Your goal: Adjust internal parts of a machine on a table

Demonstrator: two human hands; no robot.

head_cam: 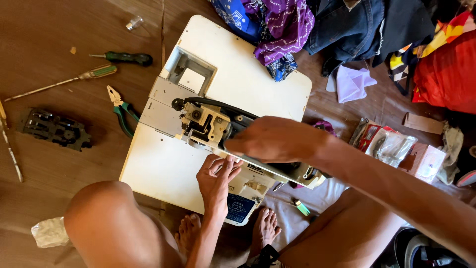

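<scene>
Down on the brown floor we have a cream-coloured sewing machine (208, 126) lying on its side across its flat white base board (163, 166), the opened end with its black and metal workings turned toward the far left. Containers are few: a clear plastic bag (394, 146) lies at the right with dark metal parts inside, beside a small red and white carton (367, 134) whose contents we cannot make out.

Our right hand (275, 140) reaches in from the right and lies over the top of the machine's body, fingers curled around the dark upper edge and gripping it. Our left hand (215, 178) comes up from the near side between our knees, fingers spread loosely and pressed flat against the machine's cream face, just under the right hand; it rests there without closing on anything. The machine thus sits between both hands, touching each.

To the left of the board lie green-handled pliers (121, 111), a dark green screwdriver (126, 58), a long yellow and green striped screwdriver (74, 79) and a black toothed metal plate (54, 129). Purple patterned cloth (282, 27) and dark denim (347, 25) are heaped at the far side, well apart from the hands. A small green lighter (301, 206) lies near our right foot.
</scene>
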